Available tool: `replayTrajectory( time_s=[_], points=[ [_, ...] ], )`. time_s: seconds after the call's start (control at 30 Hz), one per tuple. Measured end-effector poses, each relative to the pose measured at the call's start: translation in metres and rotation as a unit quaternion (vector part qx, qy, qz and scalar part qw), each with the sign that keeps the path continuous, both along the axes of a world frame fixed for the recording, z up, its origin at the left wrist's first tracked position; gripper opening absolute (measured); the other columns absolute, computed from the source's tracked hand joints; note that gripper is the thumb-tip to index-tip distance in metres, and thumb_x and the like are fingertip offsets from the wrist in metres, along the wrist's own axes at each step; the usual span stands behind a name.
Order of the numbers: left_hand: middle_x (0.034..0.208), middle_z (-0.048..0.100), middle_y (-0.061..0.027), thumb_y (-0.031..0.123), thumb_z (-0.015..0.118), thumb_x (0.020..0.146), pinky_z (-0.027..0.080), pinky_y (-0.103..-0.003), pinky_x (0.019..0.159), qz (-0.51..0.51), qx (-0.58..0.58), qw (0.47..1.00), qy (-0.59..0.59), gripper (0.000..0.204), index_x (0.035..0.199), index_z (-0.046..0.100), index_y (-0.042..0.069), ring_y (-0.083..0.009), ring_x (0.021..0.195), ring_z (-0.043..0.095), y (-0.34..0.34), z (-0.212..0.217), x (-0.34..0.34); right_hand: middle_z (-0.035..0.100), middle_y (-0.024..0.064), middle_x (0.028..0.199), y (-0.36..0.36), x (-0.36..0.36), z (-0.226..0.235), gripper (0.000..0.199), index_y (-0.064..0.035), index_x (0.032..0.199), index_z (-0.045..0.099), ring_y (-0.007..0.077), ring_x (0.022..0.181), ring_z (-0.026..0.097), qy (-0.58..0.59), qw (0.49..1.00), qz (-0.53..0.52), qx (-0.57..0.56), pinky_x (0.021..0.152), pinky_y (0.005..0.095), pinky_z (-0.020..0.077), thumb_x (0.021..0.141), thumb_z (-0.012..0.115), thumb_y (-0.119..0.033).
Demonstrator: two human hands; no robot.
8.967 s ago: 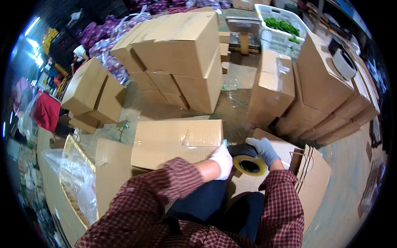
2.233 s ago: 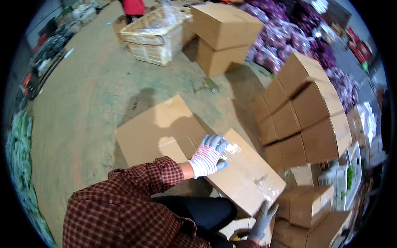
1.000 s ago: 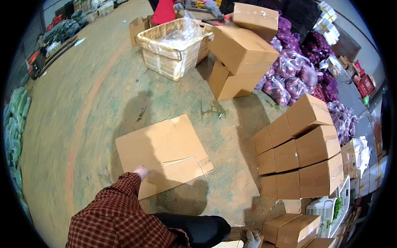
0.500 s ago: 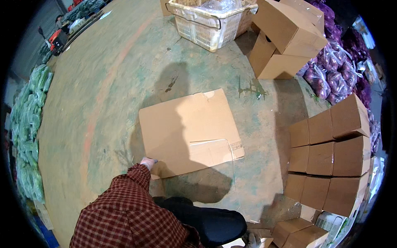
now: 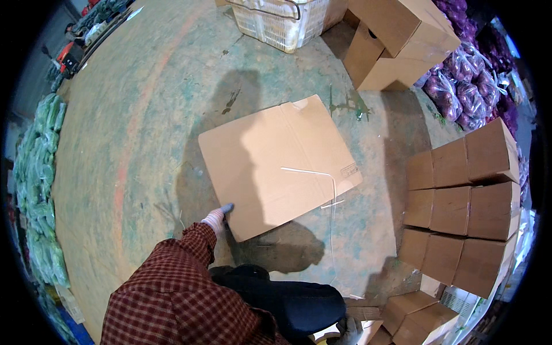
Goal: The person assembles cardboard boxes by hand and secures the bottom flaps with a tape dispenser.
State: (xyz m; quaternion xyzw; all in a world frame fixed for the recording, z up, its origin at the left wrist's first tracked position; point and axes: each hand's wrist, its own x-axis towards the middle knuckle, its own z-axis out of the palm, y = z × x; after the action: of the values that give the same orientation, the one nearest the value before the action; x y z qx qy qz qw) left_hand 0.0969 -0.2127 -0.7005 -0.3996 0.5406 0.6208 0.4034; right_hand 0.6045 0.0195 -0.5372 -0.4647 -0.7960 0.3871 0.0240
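A flattened cardboard box (image 5: 276, 167) lies at a slant over the floor in front of me. My left hand (image 5: 216, 219), with a grey-tipped thumb on top, pinches its near left edge; the other fingers are mostly hidden. A thin white strap (image 5: 310, 171) trails across the cardboard and down onto the floor. At the lower edge, beside my dark-trousered knee, my right hand (image 5: 348, 331) in a grey glove is partly cut off. Its fingers look curled by a pale round thing (image 5: 325, 332) whose kind I cannot make out.
Stacked cardboard boxes (image 5: 460, 198) stand at the right, with more boxes (image 5: 397, 49) far right. A white plastic crate (image 5: 279, 26) sits at the far side. Bagged purple onions (image 5: 471, 98) are heaped beyond the boxes. Green vegetables in plastic (image 5: 40, 184) line the left.
My left hand has shifted slightly right and away from me with the flattened box, which has turned and slid to the right. The strap moved along with it. More of my right glove shows.
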Motion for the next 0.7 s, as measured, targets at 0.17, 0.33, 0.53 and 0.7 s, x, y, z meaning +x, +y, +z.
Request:
replayTrajectory(
  time_s=[0.17, 0.33, 0.53, 0.7],
  points=[
    [0.102, 0.066, -0.0121, 0.021, 0.071, 0.079, 0.052, -0.038, 0.079, -0.208, 0.094, 0.949, 0.218, 0.040, 0.111, 0.060, 0.001, -0.0237, 0.089, 0.063, 0.054, 0.068, 0.008, 0.058, 0.0147, 0.109, 0.011, -0.045, 0.038, 0.032, 0.0034, 0.113, 0.055, 0.0237, 0.092, 0.062, 0.044, 0.891, -0.348, -0.289, 0.064, 0.0311, 0.0544, 0.091, 0.050, -0.020],
    [0.100, 0.067, -0.0094, 0.033, 0.070, 0.079, 0.051, -0.038, 0.078, -0.435, 0.052, 0.802, 0.405, 0.046, 0.110, 0.061, 0.000, -0.0260, 0.089, 0.063, 0.063, 0.112, 0.036, 0.058, 0.0122, 0.109, 0.031, -0.113, 0.089, 0.030, 0.0039, 0.115, 0.055, 0.0209, 0.095, 0.058, 0.063, 0.957, -0.211, -0.190, 0.078, 0.0348, 0.0486, 0.090, 0.051, -0.013],
    [0.109, 0.063, -0.0155, 0.023, 0.063, 0.081, 0.047, -0.039, 0.087, -0.664, 0.048, 0.464, 0.585, 0.038, 0.113, 0.060, 0.004, -0.0318, 0.098, 0.060, 0.073, 0.100, 0.055, 0.056, 0.0160, 0.118, 0.058, -0.227, 0.150, 0.043, 0.0030, 0.124, 0.049, 0.0224, 0.101, 0.059, 0.300, 0.907, -0.219, -0.197, 0.081, 0.0332, 0.0506, 0.096, 0.048, -0.030],
    [0.105, 0.063, -0.0110, 0.022, 0.056, 0.091, 0.049, -0.033, 0.084, -0.478, 0.221, 0.737, 0.424, 0.029, 0.113, 0.058, 0.003, -0.0207, 0.095, 0.060, 0.146, 0.198, 0.026, 0.045, 0.0139, 0.132, 0.060, -0.278, 0.179, 0.054, -0.0009, 0.136, 0.038, 0.0248, 0.110, 0.055, 0.335, 0.917, -0.161, -0.148, 0.084, 0.0331, 0.0490, 0.096, 0.046, -0.036]
  ],
)
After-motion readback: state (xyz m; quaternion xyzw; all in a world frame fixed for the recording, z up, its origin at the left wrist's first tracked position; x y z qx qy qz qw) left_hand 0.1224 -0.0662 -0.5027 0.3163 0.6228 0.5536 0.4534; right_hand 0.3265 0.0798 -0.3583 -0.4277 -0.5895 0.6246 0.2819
